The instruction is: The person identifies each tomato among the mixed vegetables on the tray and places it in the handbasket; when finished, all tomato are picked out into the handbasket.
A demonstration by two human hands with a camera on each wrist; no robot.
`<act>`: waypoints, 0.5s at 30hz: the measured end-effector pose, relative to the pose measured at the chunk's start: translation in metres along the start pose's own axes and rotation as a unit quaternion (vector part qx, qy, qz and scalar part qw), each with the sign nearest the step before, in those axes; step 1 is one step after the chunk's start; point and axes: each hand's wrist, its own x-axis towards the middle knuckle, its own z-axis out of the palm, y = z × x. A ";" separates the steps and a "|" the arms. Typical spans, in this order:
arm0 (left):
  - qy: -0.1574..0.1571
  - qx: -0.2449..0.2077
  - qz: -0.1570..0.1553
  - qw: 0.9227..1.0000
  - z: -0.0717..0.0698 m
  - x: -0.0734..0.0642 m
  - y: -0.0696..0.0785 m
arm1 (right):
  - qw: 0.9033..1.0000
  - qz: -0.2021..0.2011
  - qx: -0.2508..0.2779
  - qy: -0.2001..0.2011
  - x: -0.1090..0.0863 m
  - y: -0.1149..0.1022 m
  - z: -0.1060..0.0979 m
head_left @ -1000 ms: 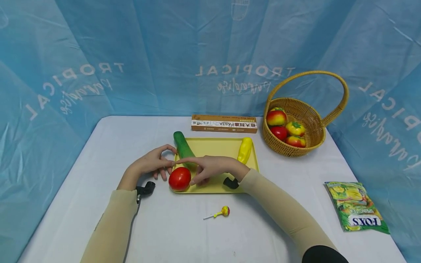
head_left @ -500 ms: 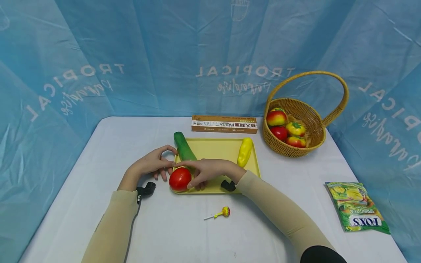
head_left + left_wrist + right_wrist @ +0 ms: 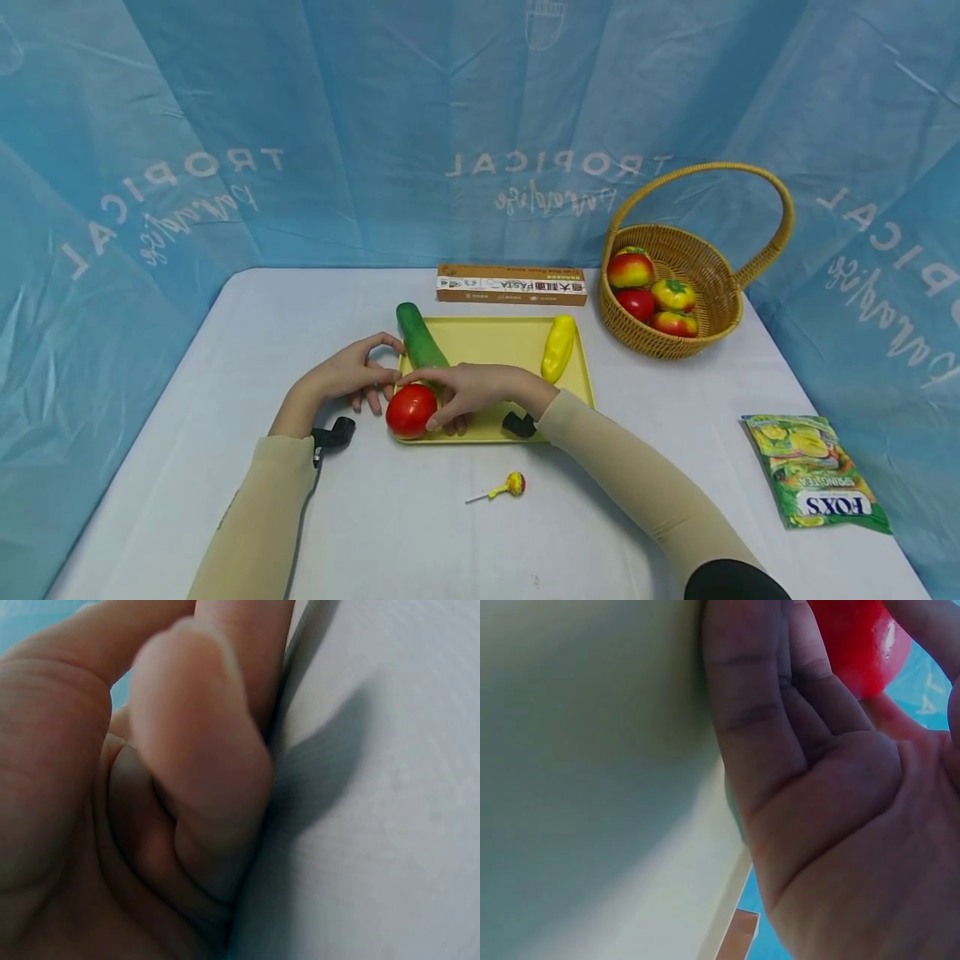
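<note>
A red tomato (image 3: 411, 411) sits in the front left corner of a yellow tray (image 3: 487, 333). My right hand (image 3: 480, 392) reaches over the tray, with its index finger and thumb around the tomato. In the right wrist view the tomato (image 3: 862, 645) shows beyond my fingers, and the lower fingers lie close to the tray surface. A green cucumber (image 3: 422, 337) lies behind the tomato, its near end hidden by my right hand. My left hand (image 3: 356, 371) rests on the table at the tray's left edge, fingertips at the rim and nothing visible in the palm.
A yellow pepper-like vegetable (image 3: 558, 348) lies on the tray's right side. Behind stands a pasta box (image 3: 512, 285). A wicker basket (image 3: 720, 304) holds several fruits. In front lies a lollipop (image 3: 504, 486); a green candy bag (image 3: 813, 475) is at right.
My right hand has moved slightly left and closed its thumb and index finger in around the tomato. The tomato and my left hand have stayed in place.
</note>
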 end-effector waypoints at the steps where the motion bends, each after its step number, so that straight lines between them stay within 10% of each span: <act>1: 0.000 0.000 0.001 1.000 0.000 0.000 0.000 | 1.000 -0.002 0.001 0.000 0.001 0.001 0.000; 15: 0.002 0.004 0.002 1.000 0.002 -0.001 0.002 | 0.999 -0.020 -0.023 0.021 0.002 0.004 -0.001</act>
